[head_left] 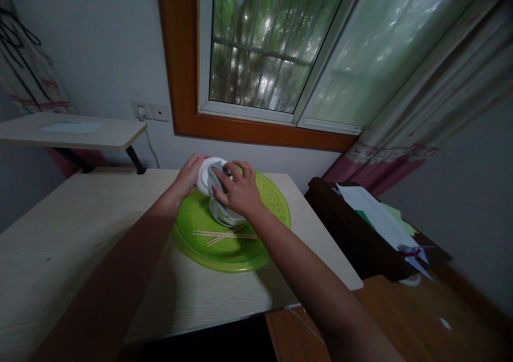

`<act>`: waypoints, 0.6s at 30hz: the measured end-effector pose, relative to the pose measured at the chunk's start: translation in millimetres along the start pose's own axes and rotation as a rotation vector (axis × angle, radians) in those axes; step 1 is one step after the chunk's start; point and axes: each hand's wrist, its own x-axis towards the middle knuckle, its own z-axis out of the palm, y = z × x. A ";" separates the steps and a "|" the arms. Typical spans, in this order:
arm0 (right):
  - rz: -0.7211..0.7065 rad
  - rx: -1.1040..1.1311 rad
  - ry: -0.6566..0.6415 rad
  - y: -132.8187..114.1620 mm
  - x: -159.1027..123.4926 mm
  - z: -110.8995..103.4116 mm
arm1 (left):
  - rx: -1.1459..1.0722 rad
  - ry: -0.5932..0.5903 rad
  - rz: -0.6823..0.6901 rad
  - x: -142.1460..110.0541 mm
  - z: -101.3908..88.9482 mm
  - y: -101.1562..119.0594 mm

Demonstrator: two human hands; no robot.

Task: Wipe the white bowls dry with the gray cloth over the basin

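My left hand [189, 174] grips a white bowl [203, 178] by its outer side, with the bowl tilted so that its round foot shows. In my right hand [242, 190] is a grey cloth [215, 176], pressed against the bowl by bent fingers. Below my hands, glass dishes [224, 215] sit on a round green tray [232, 261]; how many are stacked is partly hidden by my right hand. Wooden chopsticks [216, 235] lie crossed on the tray in front of the glass dishes.
The tray stands on a pale wooden table [120, 207]. A raised shelf [80, 129] on black legs is at the left. A window [272, 46] is behind the table. At the right, papers [372, 212] lie on a dark brown piece of furniture [344, 233].
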 end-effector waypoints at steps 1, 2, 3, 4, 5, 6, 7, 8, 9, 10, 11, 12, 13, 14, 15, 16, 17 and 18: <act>0.022 -0.020 0.006 1.0 0.1 0.2 | 0.007 0.018 0.010 2.0 -0.8 -1.4; 0.041 -0.043 0.004 2.0 0.0 0.1 | 0.015 0.040 0.016 3.9 -1.5 -2.7; 0.052 -0.064 -0.006 3.1 -0.5 -0.2 | 0.016 0.071 0.020 5.7 -2.2 -4.0; 0.054 -0.080 -0.020 4.0 -1.2 -0.5 | 0.017 0.112 0.017 7.4 -2.9 -5.3; 0.046 -0.088 -0.036 4.8 -2.1 -0.7 | 0.017 0.140 0.014 8.8 -3.5 -6.4; 0.028 -0.088 -0.054 5.1 -3.1 -0.9 | 0.019 0.160 0.009 9.9 -4.2 -7.5; 0.000 -0.079 -0.070 5.1 -4.0 -1.0 | 0.021 0.173 0.005 10.8 -4.9 -8.6; -0.033 -0.065 -0.084 4.7 -4.8 -1.1 | 0.022 0.175 0.005 11.4 -5.5 -9.6; -0.063 -0.051 -0.100 3.7 -5.4 -1.3 | 0.024 0.173 0.008 11.7 -6.2 -10.6; -0.088 -0.039 -0.115 2.4 -5.7 -1.7 | 0.027 0.166 0.013 11.9 -6.7 -11.4; -0.105 -0.034 -0.127 0.7 -5.8 -2.1 | 0.028 0.156 0.019 11.9 -7.2 -12.0; -0.114 -0.035 -0.135 -1.2 -5.5 -2.6 | 0.029 0.145 0.024 11.7 -7.4 -12.3; -0.117 -0.041 -0.141 -3.2 -5.0 -3.2 | 0.032 0.135 0.028 11.4 -7.5 -12.3; -0.118 -0.050 -0.146 -5.1 -4.4 -3.7 | 0.036 0.124 0.029 11.0 -7.3 -12.0; -0.115 -0.062 -0.149 -6.9 -3.7 -4.1 | 0.038 0.114 0.031 10.5 -6.9 -11.5; -0.107 -0.074 -0.149 -8.3 -2.9 -4.3 | 0.037 0.106 0.031 9.9 -6.3 -10.7; -0.093 -0.086 -0.146 -9.3 -2.3 -4.3 | 0.030 0.098 0.029 9.4 -5.6 -9.9; -0.074 -0.097 -0.138 -9.8 -1.7 -4.3 | 0.016 0.089 0.023 8.9 -4.9 -9.1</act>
